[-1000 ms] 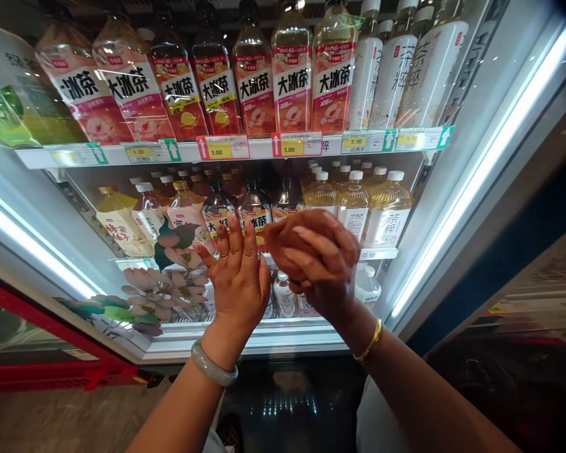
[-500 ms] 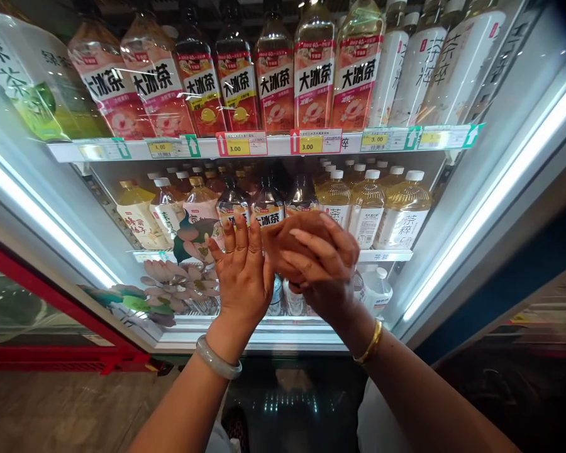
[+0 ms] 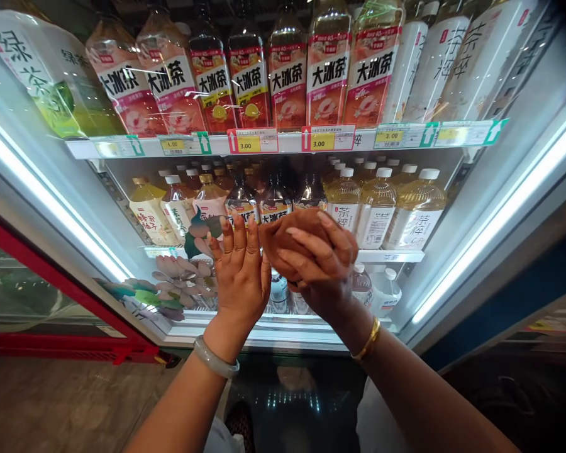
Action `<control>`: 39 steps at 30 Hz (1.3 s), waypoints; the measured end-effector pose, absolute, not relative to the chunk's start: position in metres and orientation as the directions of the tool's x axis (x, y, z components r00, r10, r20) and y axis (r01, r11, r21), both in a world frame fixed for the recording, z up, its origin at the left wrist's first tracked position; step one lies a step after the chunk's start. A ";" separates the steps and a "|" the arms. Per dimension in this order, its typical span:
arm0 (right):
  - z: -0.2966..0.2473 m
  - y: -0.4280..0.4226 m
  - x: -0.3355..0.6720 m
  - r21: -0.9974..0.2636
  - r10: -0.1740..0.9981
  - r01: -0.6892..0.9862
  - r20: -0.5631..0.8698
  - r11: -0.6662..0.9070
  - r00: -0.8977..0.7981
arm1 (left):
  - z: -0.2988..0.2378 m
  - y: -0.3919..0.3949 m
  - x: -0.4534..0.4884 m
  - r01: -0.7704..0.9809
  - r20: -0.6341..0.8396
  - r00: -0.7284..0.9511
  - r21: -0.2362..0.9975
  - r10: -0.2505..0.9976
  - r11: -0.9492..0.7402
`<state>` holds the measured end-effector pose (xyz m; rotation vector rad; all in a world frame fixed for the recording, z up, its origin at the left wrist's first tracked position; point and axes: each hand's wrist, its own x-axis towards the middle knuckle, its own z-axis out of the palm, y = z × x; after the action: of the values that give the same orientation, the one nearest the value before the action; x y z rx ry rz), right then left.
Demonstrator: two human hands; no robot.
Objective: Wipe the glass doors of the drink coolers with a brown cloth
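Observation:
My left hand (image 3: 241, 277) lies flat against the glass door (image 3: 457, 207) of a drinks fridge, fingers stretched up and together; a pale bangle sits on its wrist. Right beside it, my right hand (image 3: 323, 274) has its fingers curled over a brown cloth (image 3: 280, 242) pressed to the same glass; a gold bangle is on that wrist. Behind both hands stand the middle-shelf tea bottles (image 3: 377, 204).
The upper shelf holds iced-tea bottles (image 3: 327, 75) above a price-tag rail (image 3: 321, 139). A flower sticker (image 3: 174, 277) covers the glass at lower left. Bright light strips (image 3: 500, 214) run down both sides. A red frame (image 3: 51, 283) borders the left; dark floor lies below.
Both hands stay in the same spot on the glass. The view has swung a little left, so the fridge shelves sit further right in the picture.

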<state>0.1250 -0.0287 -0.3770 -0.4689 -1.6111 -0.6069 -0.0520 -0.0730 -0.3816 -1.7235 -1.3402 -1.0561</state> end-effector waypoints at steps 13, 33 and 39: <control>-0.399 -0.036 0.103 0.193 -0.028 0.603 0.962 0.774 -0.273 | -0.383 -0.071 -0.063 0.973 0.906 0.109 -0.013 0.409 -0.231; -0.382 -0.025 0.132 0.183 -0.076 0.588 0.976 0.788 -0.202 | -0.390 -0.070 -0.057 0.979 0.902 0.080 0.008 0.424 -0.203; -0.388 -0.028 0.132 0.137 -0.042 0.600 0.985 0.788 -0.170 | -0.396 -0.071 -0.054 0.979 0.899 0.081 0.010 0.431 -0.205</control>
<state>0.1324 -0.0283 -0.3880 -0.4471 -1.6570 -0.6017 -0.0539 -0.0711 -0.3956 -1.7162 -1.4035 -1.0824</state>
